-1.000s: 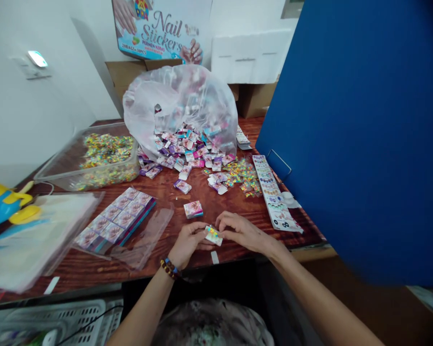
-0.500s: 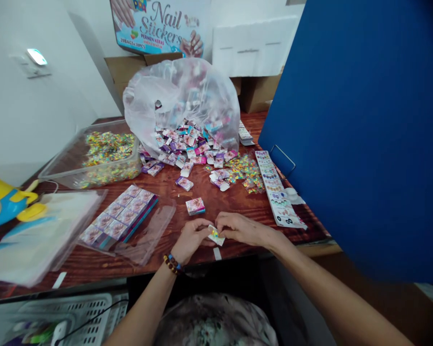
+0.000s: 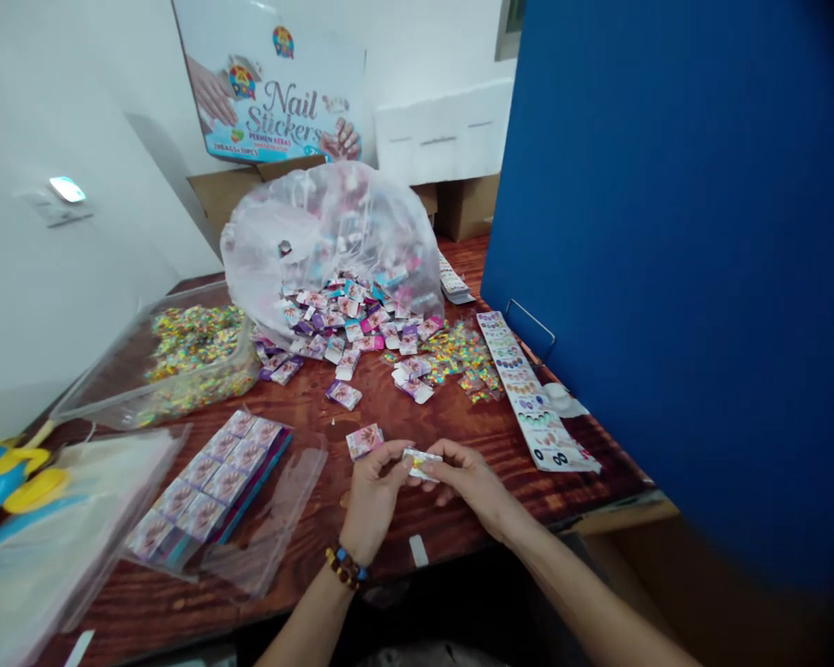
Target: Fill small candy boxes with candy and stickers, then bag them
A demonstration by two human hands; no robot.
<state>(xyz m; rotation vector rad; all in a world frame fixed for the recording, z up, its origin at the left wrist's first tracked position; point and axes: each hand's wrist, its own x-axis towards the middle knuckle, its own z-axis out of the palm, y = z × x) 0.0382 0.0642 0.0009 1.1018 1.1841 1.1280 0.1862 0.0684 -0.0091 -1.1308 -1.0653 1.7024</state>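
Observation:
Between both hands I hold a small candy packet wrapped in a white sticker strip (image 3: 423, 462), yellow showing in its middle. My left hand (image 3: 377, 491) pinches its left end, a beaded bracelet on the wrist. The fingers of my right hand (image 3: 467, 477) are closed on its right end. Just beyond my left hand lies a small printed box (image 3: 364, 441), partly covered by the fingers. Farther off is another small box (image 3: 344, 395) with purple sides. To the left, a clear plastic bag holds rows of boxes (image 3: 208, 482).
A large plastic bag (image 3: 264, 236) spills small boxes onto the table. Loose candy packets (image 3: 462, 357) lie beside long sticker sheets (image 3: 528, 408). A clear tub (image 3: 76, 398) of candy packets stands left. A blue panel (image 3: 639, 278) borders the right side.
The view has tilted up and shifted right. The white strip with the candy packet has turned from slanted to nearly level and looks folded narrower, with both hands now at its ends.

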